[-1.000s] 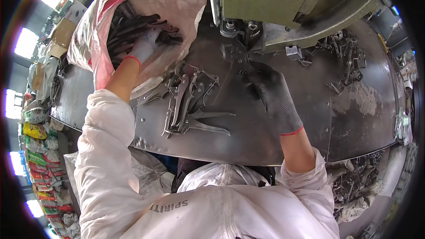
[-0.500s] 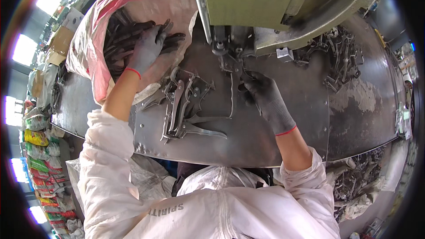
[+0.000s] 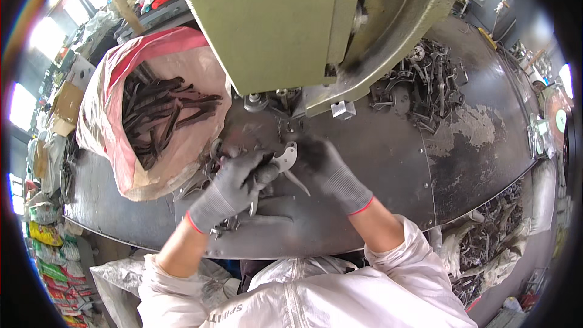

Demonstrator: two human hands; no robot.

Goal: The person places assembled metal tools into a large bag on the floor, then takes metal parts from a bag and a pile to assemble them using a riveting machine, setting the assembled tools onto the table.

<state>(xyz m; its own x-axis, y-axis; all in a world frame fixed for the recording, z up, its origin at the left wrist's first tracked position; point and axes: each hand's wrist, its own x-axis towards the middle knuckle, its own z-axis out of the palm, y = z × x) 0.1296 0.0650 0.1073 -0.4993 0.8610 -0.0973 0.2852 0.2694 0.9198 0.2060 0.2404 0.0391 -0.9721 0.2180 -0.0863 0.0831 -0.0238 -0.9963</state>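
Observation:
My left hand (image 3: pixel 229 187), in a grey glove with a red cuff, is closed around a flat metal handle piece (image 3: pixel 287 157) with a rounded, holed end that sticks out past the fingers. Near that end is my right hand (image 3: pixel 340 179), also gloved; its fingers are smeared by motion, so I cannot make out whether they hold anything. Below and beside my left hand lie several metal handle assemblies (image 3: pixel 270 218), partly hidden by it. A thin curved metal lever (image 3: pixel 297 183) shows between my hands.
A green machine (image 3: pixel 261 30) overhangs the metal table (image 3: pixel 382 164). To the left, an open pink-and-white sack (image 3: pixel 115 64) holds dark handle pieces (image 3: pixel 161 112). A heap of metal parts (image 3: pixel 434 85) lies at the far right, behind a small metal block (image 3: pixel 343 110).
My left hand has come out of the sack toward the middle with a handle piece. My right hand has left the machine and moved nearer to it. The whole view has shifted.

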